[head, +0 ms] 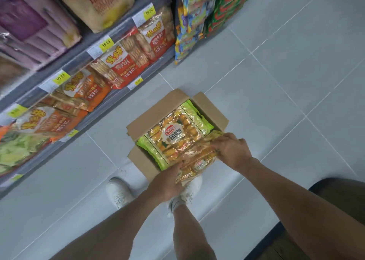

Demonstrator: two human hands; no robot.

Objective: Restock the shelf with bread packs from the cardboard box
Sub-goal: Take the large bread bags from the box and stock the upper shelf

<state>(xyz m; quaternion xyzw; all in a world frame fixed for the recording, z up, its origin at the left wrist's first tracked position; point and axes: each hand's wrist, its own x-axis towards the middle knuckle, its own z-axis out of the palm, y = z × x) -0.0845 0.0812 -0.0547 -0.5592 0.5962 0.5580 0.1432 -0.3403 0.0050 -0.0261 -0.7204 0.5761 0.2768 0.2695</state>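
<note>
An open cardboard box (pixel 209 105) stands on the tiled floor in front of my feet. A green and clear bread pack (pixel 173 133) lies flat inside it. Just above the box's near edge I hold a second bread pack (pixel 199 157), tilted. My left hand (pixel 167 182) grips its near end and my right hand (pixel 233 149) grips its far right edge. The shelf (pixel 65 66) runs along the left, its tiers full of snack bags.
Orange and red cracker bags (pixel 120 62) with yellow price tags fill the lower shelves. Hanging snack packs (pixel 189 22) sit at the shelf's end. My white shoes (pixel 118 190) stand by the box. Grey floor tiles stretch to the right.
</note>
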